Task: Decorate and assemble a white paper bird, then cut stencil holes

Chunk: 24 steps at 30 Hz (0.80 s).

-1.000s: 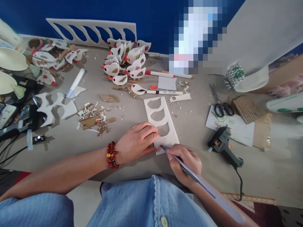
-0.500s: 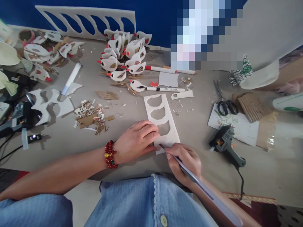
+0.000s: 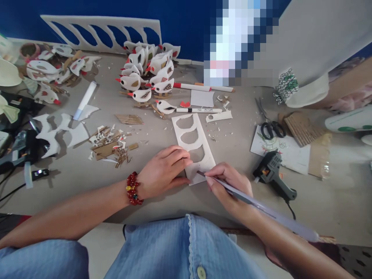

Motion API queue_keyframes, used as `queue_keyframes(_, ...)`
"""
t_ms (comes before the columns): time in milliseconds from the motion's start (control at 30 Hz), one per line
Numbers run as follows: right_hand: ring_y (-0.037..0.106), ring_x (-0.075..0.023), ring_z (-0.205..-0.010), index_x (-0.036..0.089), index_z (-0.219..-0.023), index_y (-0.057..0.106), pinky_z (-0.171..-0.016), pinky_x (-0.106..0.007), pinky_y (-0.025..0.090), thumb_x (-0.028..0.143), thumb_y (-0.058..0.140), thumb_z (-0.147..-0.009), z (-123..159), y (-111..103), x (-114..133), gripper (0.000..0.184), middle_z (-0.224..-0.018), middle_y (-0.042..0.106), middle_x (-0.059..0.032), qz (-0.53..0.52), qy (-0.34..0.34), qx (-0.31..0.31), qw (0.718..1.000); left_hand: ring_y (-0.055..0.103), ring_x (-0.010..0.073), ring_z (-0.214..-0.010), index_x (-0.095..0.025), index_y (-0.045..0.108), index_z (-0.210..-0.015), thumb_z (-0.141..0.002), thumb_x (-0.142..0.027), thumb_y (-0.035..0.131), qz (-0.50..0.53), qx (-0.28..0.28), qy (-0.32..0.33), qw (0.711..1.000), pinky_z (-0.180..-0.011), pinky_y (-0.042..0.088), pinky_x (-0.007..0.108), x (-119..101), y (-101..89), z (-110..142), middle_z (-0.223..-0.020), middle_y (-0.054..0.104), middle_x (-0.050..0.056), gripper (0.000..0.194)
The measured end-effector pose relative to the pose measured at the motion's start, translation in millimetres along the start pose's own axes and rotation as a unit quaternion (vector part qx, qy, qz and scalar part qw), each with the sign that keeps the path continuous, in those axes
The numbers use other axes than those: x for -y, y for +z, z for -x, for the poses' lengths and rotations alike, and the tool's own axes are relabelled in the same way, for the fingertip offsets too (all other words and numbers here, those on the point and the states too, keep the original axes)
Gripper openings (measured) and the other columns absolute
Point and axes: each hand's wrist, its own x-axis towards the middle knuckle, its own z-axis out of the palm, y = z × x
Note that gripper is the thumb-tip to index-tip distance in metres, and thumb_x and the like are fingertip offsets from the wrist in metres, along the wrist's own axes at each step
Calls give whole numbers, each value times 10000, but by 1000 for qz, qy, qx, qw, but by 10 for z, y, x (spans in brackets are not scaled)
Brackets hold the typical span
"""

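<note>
A white foam board strip (image 3: 193, 173) with a row of cut-out, rounded holes lies on the grey table. My left hand (image 3: 162, 170), wearing a red bead bracelet (image 3: 133, 188), presses on the strip's left edge with bent fingers and thumb. In my right hand (image 3: 232, 186) is a slim craft knife (image 3: 273, 215) with a pale purple handle, gripped like a pen. Its dark blade tip is at the solid near end of the strip; whether it is in the foam I cannot tell.
White bird figures (image 3: 165, 106) with red beaks cluster at the back, beside markers (image 3: 199, 110). Cardboard and foam scraps (image 3: 109, 147) lie left. Scissors (image 3: 271, 130) and a glue gun (image 3: 273, 172) are on the right. A holed white sheet (image 3: 101, 45) leans on the blue wall.
My right hand has turned and shifted slightly right and up, with the knife's handle swung further right. My left hand stays on the strip. The whole view has shifted slightly.
</note>
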Motion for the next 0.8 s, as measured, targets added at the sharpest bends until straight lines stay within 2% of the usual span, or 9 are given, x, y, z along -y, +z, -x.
queue_keyframes(100, 510, -107, -461, 227, -795, 556, -501, -221, 432, 136, 515, -792, -35, 74, -55, 99, -600, 577, 43, 33, -96, -29, 994, 490, 255, -1119, -175, 549, -1113, -894, -418, 535, -5, -5, -5, 1000, -970, 454, 436, 9, -2, -1, -1121, 579, 103, 327)
queue_keyframes(167, 511, -116, -489, 230, -799, 558, -516, -231, 440, 130, 502, -796, -39, 121, -86, 114, -610, 568, 35, 24, -129, -25, 991, 488, 251, -1121, -176, 548, -1116, -889, -410, 547, -6, -7, -5, 1000, -968, 457, 429, 11, 1, 0, -1124, 579, 99, 325)
queue_keyframes(333, 537, -135, -542, 229, -818, 581, -534, -253, 453, 113, 486, -812, -42, 156, -114, 151, -656, 602, 6, 15, -136, -20, 990, 490, 246, -1114, -175, 551, -1109, -883, -419, 553, -8, -4, -11, 1000, -954, 468, 420, 10, 2, -1, -1126, 577, 95, 332)
queue_keyframes(567, 477, -118, -480, 229, -788, 560, -498, -233, 414, 87, 482, -770, -49, 161, -160, 163, -582, 523, 33, 24, -161, -20, 987, 494, 243, -1107, -176, 562, -1095, -870, -448, 565, -9, -18, -7, 1000, -955, 471, 412, 8, -1, -9, -1107, 590, 92, 352)
queue_keyframes(800, 495, -127, -502, 219, -756, 531, -512, -245, 421, 76, 481, -760, -63, 181, -156, 152, -597, 544, 16, 17, -169, -21, 985, 497, 246, -1100, -178, 560, -1098, -881, -452, 544, -12, -14, -5, 1000, -948, 471, 421, -2, -2, -12, -1106, 588, 95, 350)
